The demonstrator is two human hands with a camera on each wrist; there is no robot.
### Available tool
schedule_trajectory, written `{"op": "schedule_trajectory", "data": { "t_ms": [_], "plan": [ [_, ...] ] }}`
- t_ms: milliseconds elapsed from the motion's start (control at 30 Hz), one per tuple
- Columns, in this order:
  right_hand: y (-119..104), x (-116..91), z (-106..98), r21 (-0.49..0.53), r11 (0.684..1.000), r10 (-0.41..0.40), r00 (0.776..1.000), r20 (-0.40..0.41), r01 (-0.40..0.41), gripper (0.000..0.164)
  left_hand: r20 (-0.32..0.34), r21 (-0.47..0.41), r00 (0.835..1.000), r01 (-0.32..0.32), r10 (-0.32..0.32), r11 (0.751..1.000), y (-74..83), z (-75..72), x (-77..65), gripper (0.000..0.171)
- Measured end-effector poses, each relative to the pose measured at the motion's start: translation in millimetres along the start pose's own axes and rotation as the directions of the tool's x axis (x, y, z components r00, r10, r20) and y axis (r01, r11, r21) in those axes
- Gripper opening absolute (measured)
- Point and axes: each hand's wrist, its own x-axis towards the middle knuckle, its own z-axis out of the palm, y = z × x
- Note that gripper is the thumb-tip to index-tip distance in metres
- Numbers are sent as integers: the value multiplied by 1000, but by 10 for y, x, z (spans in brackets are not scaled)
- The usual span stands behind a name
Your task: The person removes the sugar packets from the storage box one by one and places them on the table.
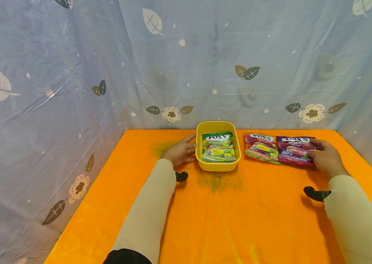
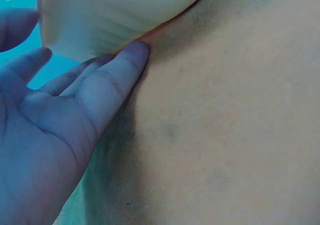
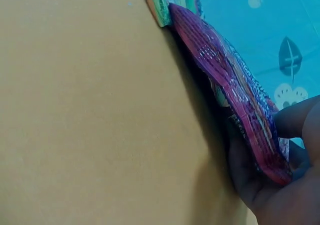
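In the head view, a yellow plastic container [image 1: 217, 167] stands at the back middle of the table, with a green Fox's Spring Tea candy bag [image 1: 218, 147] lying inside it. My left hand [image 1: 181, 151] is at the container's left side, its fairly straight fingers [image 2: 112, 82] against the wall low down in the left wrist view. At the right, my right hand [image 1: 329, 158] pinches the right end of a purple Fox's Berries candy bag [image 1: 293, 149], thumb on one face and fingers under the other. That bag's left edge meets a red Fox's Fruits candy bag [image 1: 261, 147].
An orange cloth covers the table [image 1: 205, 216]. Close behind the container and bags hangs a pale blue curtain [image 1: 202, 73] with leaves and flowers, which also runs along the left and right sides. A black curved piece juts from each sleeve cuff.
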Motion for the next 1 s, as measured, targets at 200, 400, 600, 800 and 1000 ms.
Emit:
{"op": "schedule_trajectory", "data": {
  "t_ms": [200, 400, 600, 800, 1000],
  "plan": [
    [-49, -3, -9, -63, 998, -8, 1000, -20, 7, 68, 3, -4, 1000, 1, -1, 1000, -6, 8, 9, 71],
    [-78, -9, -31, -67, 998, 11, 998, -56, -15, 70, 3, -3, 1000, 4, -4, 1000, -1, 19, 6, 72],
    [-221, -50, 59, -32, 998, -64, 994, -92, 61, 68, -1, 7, 1000, 2, -2, 1000, 14, 27, -16, 72],
    [-471, -108, 278, 41, 989, -143, 988, -51, 145, 68, 1, 2, 1000, 5, -5, 1000, 17, 24, -31, 73],
    [-757, -124, 561, 78, 975, -212, 976, 39, 209, 69, 1, 3, 1000, 2, -2, 1000, 14, 27, -35, 73]
  ]
}}
